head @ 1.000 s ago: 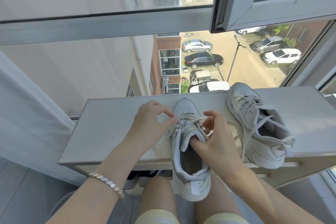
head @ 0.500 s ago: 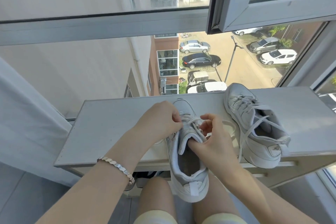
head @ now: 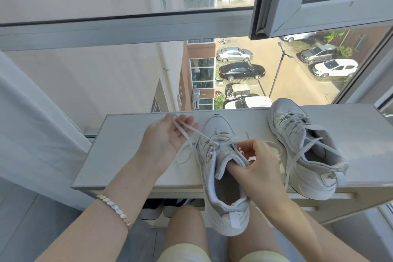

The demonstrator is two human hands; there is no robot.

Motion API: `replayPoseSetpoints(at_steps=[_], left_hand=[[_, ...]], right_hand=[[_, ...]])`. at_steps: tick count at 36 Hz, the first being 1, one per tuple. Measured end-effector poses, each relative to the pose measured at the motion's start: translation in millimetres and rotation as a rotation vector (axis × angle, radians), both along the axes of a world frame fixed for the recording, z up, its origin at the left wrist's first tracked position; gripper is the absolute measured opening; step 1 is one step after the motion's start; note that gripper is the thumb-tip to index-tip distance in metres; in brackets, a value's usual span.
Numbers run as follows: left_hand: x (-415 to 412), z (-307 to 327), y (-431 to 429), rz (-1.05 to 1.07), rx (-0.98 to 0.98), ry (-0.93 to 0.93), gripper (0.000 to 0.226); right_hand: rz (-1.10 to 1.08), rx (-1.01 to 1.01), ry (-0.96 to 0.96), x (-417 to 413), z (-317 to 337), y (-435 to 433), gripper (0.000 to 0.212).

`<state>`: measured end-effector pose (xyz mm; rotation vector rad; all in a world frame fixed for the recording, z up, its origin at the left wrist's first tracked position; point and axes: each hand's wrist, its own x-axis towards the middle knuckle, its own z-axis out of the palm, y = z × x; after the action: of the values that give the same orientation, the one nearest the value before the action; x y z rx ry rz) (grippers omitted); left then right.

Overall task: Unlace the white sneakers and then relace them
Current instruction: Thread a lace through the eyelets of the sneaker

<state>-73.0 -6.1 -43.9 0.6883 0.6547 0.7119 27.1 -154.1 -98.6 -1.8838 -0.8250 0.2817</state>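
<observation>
We are holding one white leather sneaker (head: 221, 176), heel overhanging the matte white shelf's (head: 131, 147) near edge. Right hand (head: 255, 168) is pinching its padded tongue (head: 228, 156); left hand (head: 168, 136) is curling round the flat lace (head: 197, 133). Second sneaker (head: 304, 151) is lying toward the right edge, beneath the window (head: 127, 32).

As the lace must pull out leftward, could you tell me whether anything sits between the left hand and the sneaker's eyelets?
Nothing visible does. The lace runs freely from the left hand to the near sneaker; the right hand grips its tongue from the right, and the second sneaker lies farther right.
</observation>
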Motion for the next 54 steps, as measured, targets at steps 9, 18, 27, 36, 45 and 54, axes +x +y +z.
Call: replayPoseSetpoints(at_steps=[9, 18, 27, 36, 45, 54], left_hand=[[-16.4, -23.0, 9.5, -0.497, 1.036, 0.931, 0.008], [-22.4, 0.4, 14.1, -0.800, 1.041, 0.928, 0.033], [-56.6, 9.4, 32.1, -0.239, 0.125, 0.124, 0.031], [-32.2, 28.0, -14.2, -0.204, 0.023, -0.133, 0.022], [-11.6, 25.5, -16.6, -0.107, -0.007, -0.195, 0.021], [2.0, -8.0, 6.6, 0.097, -0.107, 0.053, 0.014]], right_hand=[[0.046, 0.002, -0.036, -2.3, 4.4, 2.7, 0.031], [0.052, 0.004, -0.088, -0.2, 5.9, 1.4, 0.039], [0.183, -0.273, -0.200, -0.6, 13.6, 5.3, 0.043], [0.440, -0.118, -0.216, -25.5, 61.3, 17.1, 0.026], [0.572, -0.190, 0.023, -23.0, 73.9, 27.4, 0.028], [0.795, -0.183, 0.517, 9.6, 100.3, -2.9, 0.020]])
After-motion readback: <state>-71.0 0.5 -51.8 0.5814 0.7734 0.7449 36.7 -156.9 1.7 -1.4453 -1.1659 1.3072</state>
